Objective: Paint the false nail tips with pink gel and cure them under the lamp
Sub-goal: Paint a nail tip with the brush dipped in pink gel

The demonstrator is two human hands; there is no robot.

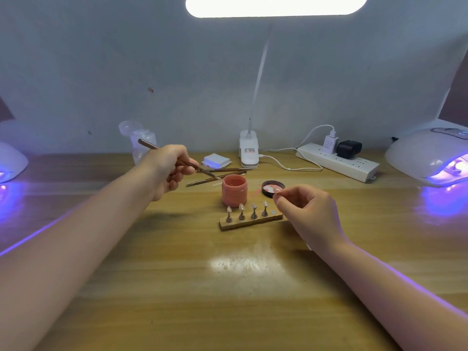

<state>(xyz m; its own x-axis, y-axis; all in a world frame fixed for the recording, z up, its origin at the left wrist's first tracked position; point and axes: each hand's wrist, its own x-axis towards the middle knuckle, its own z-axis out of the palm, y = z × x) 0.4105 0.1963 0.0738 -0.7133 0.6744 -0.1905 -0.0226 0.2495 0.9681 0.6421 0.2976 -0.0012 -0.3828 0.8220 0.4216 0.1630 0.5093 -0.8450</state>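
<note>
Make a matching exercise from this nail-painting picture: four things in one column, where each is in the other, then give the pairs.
Things:
1. brush
2. jar lid
3. nail tip stand
4. power strip

Places:
A. on the table, in front of the pink gel jar
B. by the wall, right of the desk lamp's base
C. held in the left hand
D. lying open, right of the jar

Pairs: 1-C, 2-D, 3-A, 4-B

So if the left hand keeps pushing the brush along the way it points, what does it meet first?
Most likely the open pink jar: the left hand aims the brush down-right, tip at the jar's rim. Depth is uncertain.
</note>
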